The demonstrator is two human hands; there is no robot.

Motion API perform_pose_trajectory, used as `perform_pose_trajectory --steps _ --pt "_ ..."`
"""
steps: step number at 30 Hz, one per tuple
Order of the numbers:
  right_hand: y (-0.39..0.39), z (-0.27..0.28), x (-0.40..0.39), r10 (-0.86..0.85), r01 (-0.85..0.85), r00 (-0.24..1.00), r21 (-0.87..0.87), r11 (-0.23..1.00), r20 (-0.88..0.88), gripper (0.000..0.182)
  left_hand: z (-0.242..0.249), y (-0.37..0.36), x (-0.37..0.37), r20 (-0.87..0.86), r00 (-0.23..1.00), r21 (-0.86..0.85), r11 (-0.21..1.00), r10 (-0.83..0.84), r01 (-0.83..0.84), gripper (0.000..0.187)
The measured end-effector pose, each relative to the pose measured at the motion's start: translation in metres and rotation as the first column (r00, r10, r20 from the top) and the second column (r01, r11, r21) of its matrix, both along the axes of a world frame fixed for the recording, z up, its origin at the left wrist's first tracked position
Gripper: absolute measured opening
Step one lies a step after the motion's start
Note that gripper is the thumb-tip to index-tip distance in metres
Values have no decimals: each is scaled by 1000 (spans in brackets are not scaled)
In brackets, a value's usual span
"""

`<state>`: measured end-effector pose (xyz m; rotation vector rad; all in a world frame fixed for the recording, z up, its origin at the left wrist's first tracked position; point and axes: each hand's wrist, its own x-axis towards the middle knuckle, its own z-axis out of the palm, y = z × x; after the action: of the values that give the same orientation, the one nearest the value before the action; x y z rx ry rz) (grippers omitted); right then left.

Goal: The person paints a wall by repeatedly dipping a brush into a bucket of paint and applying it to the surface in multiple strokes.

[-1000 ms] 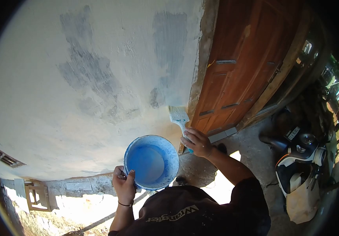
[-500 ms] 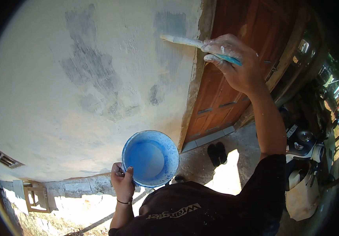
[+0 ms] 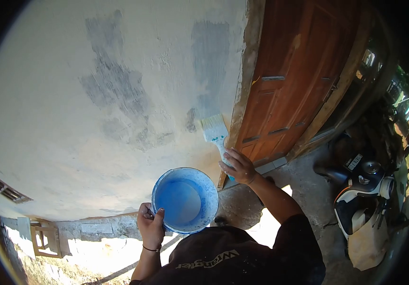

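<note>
A blue bucket (image 3: pixel 209 190) with pale liquid at its bottom hangs at the lower middle, and my left hand (image 3: pixel 151 225) grips its left rim with the thumb over the edge. My right hand (image 3: pixel 238 166) is closed round the handle of a wide paintbrush (image 3: pixel 215 128), above and to the right of the bucket. The brush's pale bristles point up and left, against or close to the wall (image 3: pixel 166 61); contact cannot be made out. Grey patches (image 3: pixel 210 61) mark the whitish wall above the brush.
A brown wooden door (image 3: pixel 280 95) in a worn frame stands right of the wall. A motorcycle (image 3: pixel 366 185) is parked at the lower right. A wooden stool (image 3: pixel 45 241) stands at the lower left, below a wall vent (image 3: pixel 2 184).
My right hand has moved down and left with the brush, from in front of the door to just above the bucket. The brush's broad side now shows. The bucket sits slightly lower in view.
</note>
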<state>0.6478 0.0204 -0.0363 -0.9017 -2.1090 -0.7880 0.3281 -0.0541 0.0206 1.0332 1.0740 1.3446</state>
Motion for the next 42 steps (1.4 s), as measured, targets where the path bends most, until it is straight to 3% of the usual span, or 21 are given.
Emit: perform_pose_trajectory --steps 2,3,5,13,15,20,27,30,37,39,40,42 --pt "-14 -10 -2 13 -16 1000 -168 986 -18 24 -4 2 -4 -28 1000 6 1000 3 -3 13" --pt "-20 -8 -1 13 -16 1000 -170 985 -20 24 -3 2 -4 -30 1000 4 1000 3 -3 13" --pt "-38 12 0 -6 -94 973 -422 902 -231 32 -2 3 -4 -9 1000 -8 1000 2 -2 14" --pt "-93 184 9 141 -295 908 -365 883 -394 30 1 16 5 3 999 26 999 -36 36 15" --pt "-101 202 5 230 -415 886 -468 780 -403 30 4 19 9 18 997 43 996 -79 79 16" --pt "-90 190 -27 325 -487 873 -615 620 -364 29 17 21 21 -11 992 62 990 -126 127 17" --pt "-61 149 -59 218 -375 925 -842 388 -312 25 25 18 26 -20 985 119 978 -170 172 20" --pt "-50 136 -65 221 -310 944 -887 342 -245 25 23 17 26 6 986 124 978 -170 167 22" --pt "-40 121 -69 254 -317 939 -872 373 -233 30 18 18 20 21 990 113 985 -137 134 22" --pt "-40 135 -68 97 -405 910 -816 411 -403 25 17 20 18 9 995 88 991 -100 99 22" --pt "-40 136 -67 105 -405 911 -816 412 -399 25 16 21 17 12 996 92 992 -93 92 22" --pt "-41 138 -64 -103 -506 772 -704 498 -628 19 12 23 15 9 996 73 994 -88 87 21"
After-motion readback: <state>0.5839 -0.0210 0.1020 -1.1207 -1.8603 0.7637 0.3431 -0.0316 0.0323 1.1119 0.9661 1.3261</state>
